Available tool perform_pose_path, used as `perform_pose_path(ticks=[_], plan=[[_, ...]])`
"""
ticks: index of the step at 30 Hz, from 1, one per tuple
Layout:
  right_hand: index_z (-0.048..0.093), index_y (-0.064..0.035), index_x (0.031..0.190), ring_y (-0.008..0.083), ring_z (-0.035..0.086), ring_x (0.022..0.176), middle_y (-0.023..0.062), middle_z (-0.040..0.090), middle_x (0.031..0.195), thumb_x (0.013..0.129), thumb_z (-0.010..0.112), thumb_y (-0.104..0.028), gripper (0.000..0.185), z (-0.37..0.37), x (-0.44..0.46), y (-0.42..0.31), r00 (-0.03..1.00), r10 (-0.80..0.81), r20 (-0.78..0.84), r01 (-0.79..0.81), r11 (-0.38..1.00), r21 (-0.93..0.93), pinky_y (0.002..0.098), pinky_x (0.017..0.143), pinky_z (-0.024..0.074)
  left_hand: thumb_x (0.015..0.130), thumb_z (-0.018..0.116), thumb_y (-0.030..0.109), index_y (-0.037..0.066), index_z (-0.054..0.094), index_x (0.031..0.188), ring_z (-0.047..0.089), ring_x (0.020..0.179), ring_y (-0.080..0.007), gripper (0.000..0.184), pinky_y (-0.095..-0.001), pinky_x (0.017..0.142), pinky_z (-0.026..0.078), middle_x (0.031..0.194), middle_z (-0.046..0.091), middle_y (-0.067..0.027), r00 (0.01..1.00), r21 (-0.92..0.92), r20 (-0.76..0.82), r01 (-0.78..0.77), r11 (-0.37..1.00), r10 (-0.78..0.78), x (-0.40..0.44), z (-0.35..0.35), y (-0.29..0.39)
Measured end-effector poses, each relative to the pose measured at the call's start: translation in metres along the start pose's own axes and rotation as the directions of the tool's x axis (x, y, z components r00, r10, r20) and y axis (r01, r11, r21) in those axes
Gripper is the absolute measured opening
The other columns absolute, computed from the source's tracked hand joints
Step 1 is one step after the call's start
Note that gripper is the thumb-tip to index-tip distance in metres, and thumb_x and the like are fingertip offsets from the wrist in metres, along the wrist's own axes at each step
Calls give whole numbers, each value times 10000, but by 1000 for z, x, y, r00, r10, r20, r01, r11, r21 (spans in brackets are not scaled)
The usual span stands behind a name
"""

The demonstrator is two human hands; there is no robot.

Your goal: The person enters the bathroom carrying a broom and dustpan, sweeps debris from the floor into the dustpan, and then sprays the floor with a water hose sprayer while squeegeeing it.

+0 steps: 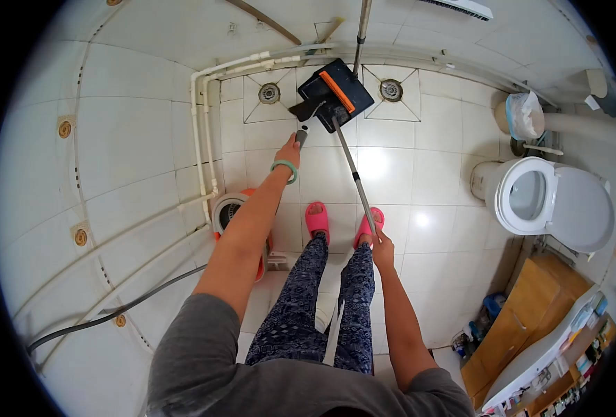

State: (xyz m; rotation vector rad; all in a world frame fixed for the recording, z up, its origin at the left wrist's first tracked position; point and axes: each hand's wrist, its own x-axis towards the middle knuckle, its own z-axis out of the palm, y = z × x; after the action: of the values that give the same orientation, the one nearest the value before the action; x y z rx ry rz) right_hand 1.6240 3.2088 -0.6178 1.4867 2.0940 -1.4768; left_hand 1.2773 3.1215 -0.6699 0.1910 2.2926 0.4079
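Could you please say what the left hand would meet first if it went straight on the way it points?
Beyond the grey handle it holds, the left hand would probably meet the black pan with the orange strip first, though depth is hard to judge from this single view.

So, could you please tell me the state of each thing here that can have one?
Left hand: fingers closed around grey handle
Right hand: fingers closed around slanted pole
Black dustpan with orange strip: tilt unclear
Pink slippers: worn
Toilet lid: raised
Toilet seat: lowered
Bin: open, bag-lined
Floor drains: grates exposed
Wooden cabinet: looks shut
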Motion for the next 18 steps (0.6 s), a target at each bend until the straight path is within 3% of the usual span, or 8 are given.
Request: perform_pose_path(ticks=[1, 3, 4, 6, 10, 13, 16, 18], plan=[[510, -122, 1139, 319, 573, 673, 206, 584, 754, 835, 444, -220, 326, 4, 10, 3, 1000, -4, 1, 4, 1000, -2, 360, 628, 433, 887, 296, 291, 168, 293, 1288, 504, 957, -373, 419, -421, 831, 396, 1094, 515, -180, 1000, -3, -3, 1, 1000, -1, 8, 8, -8], [513, -120, 1136, 317, 571, 684, 201, 584, 744, 823, 453, -239, 341, 15, 20, 9, 999, 33, -21, -32, 999, 32, 347, 637, 431, 877, 327, 275, 181, 326, 1269, 572, 704, -311, 404, -398, 702, 445, 892, 585, -171, 931, 233, -228, -233, 944, 286, 26, 28, -36], [498, -131, 1152, 340, 568, 718, 213, 581, 778, 817, 452, -268, 365, 16, 22, 15, 995, 96, 30, -98, 993, 67, 368, 652, 433, 877, 327, 275, 181, 326, 1269, 572, 704, -311, 404, -398, 702, 445, 892, 585, -171, 931, 241, -229, -228, 943, 284, 23, 21, -32], [491, -135, 1157, 356, 565, 736, 218, 580, 797, 821, 441, -268, 365, 17, 11, 21, 996, 87, 34, -87, 996, 22, 385, 658, 433, 869, 340, 259, 174, 325, 1269, 564, 745, -326, 408, -405, 706, 442, 910, 580, -177, 991, 17, -121, -48, 999, 50, 8, 4, -11], [482, -142, 1154, 390, 546, 819, 227, 575, 855, 851, 399, -278, 342, 10, -18, 25, 997, 71, 36, -69, 995, -74, 413, 693, 428, 867, 347, 266, 170, 321, 1271, 564, 743, -321, 417, -402, 705, 443, 899, 580, -177, 976, 89, -183, -108, 990, 123, 14, 3, -20], [485, -133, 1150, 395, 545, 815, 226, 577, 856, 863, 396, -274, 332, 8, -22, 13, 995, 92, 34, -89, 994, -69, 413, 690, 430, 865, 352, 268, 168, 314, 1274, 554, 809, -331, 423, -405, 721, 439, 927, 572, -184, 994, 82, -92, -57, 995, 64, 8, -4, -14], [478, -124, 1156, 388, 548, 800, 224, 576, 852, 856, 412, -267, 339, 22, -4, 27, 993, -96, -62, 100, 993, 61, 413, 686, 429, 868, 342, 271, 172, 317, 1274, 564, 764, -330, 419, -400, 720, 439, 906, 578, -177, 984, 125, -145, -89, 988, 107, 13, 4, -18], [487, -107, 1148, 361, 553, 809, 216, 577, 853, 851, 419, -270, 346, 14, 7, -11, 983, 166, 78, -171, 984, 59, 402, 700, 423, 871, 330, 277, 172, 316, 1276, 566, 780, -329, 418, -402, 730, 435, 919, 576, -176, 944, 236, -168, -242, 941, 285, 25, 16, -36]])
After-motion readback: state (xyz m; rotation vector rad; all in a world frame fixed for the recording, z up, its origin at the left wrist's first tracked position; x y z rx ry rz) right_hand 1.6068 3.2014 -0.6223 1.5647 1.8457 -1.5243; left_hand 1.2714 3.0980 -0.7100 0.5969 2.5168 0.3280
